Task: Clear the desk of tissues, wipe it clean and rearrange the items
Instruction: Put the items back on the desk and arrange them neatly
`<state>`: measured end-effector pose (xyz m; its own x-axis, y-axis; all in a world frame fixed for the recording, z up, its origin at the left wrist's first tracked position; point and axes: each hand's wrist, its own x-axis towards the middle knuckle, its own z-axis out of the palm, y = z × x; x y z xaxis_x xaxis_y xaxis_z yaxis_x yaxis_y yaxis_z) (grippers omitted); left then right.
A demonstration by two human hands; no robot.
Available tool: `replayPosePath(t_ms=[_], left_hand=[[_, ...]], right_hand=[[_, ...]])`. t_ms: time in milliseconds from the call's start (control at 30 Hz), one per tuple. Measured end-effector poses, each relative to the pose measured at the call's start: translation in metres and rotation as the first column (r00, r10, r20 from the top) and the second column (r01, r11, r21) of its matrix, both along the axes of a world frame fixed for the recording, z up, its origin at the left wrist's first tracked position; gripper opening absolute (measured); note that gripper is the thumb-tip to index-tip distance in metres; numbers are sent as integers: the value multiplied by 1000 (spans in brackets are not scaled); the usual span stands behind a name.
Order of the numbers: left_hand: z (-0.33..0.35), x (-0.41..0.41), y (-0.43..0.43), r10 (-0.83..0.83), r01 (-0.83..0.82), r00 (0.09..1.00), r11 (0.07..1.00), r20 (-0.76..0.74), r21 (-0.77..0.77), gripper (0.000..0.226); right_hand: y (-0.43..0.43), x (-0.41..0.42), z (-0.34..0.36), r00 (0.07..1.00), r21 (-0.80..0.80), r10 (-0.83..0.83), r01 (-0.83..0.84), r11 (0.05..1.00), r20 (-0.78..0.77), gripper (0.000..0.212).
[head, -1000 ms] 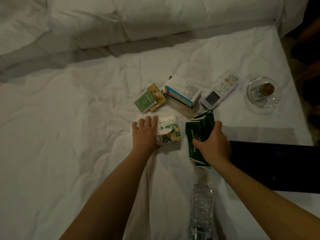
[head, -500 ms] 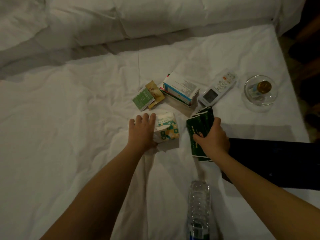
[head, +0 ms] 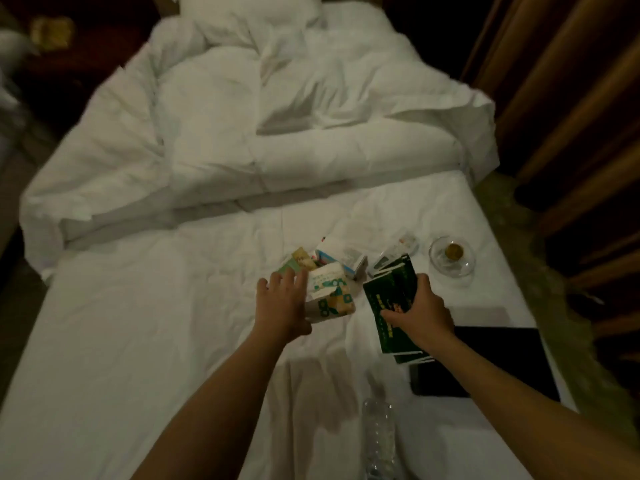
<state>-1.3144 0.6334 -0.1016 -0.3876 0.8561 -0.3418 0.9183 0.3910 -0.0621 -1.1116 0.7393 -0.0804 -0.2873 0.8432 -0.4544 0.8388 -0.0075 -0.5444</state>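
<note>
Tissue pack (head: 329,292) sits mid-bed on the sheet (head: 173,323). My left hand (head: 284,303) lies flat against its left side, fingers straight, clasping nothing. Right hand (head: 420,315) clamps the green booklets (head: 389,296), thumb on the cover. I'd square that stack before setting it down. Count: one pack, at least two booklets, one glass ashtray (head: 450,268), one water bottle (head: 379,441).

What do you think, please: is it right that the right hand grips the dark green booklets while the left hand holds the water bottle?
Not quite. The head view shows the left hand touching the soft tissue pack with straight fingers; nothing touches the water bottle, nearer the person. The right hand does grip the dark green booklets.
</note>
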Motion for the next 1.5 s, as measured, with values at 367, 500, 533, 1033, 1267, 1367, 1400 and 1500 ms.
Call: replayPosePath(t_ms=[367, 500, 533, 1033, 1267, 1367, 1400, 1500], left_hand=[[166, 30, -7, -282, 274, 959, 926, -4, 258, 95], [211, 67, -10, -481, 473, 875, 823, -58, 315, 93], [221, 81, -10, -519, 510, 852, 797, -65, 324, 93], [294, 385, -87, -965, 931, 211, 148, -159, 333, 98], [304, 529, -216, -985, 951, -79, -121, -154, 284, 103], [302, 585, -284, -978, 937, -173, -200, -117, 288, 103], [302, 603, -306, -971, 929, -212, -236, -114, 286, 103], [308, 658, -371, -934, 885, -329, -355, -137, 300, 101]], right_hand=[[-57, 72, 159, 944, 129, -233, 268, 955, -233, 74], [-111, 115, 205, 875, 147, -366, 427, 892, -318, 69], [-123, 127, 214, 860, 149, -401, 463, 874, -316, 69], [-380, 364, 308, 471, 308, -855, 864, 398, -217, 74], [-556, 449, 307, 203, 291, -949, 948, 129, -241, 70], [-636, 478, 309, 120, 266, -964, 962, 55, -236, 72], [-661, 488, 310, 100, 259, -968, 965, 39, -230, 73], [-735, 516, 315, 0, 250, -974, 966, -58, -227, 67]])
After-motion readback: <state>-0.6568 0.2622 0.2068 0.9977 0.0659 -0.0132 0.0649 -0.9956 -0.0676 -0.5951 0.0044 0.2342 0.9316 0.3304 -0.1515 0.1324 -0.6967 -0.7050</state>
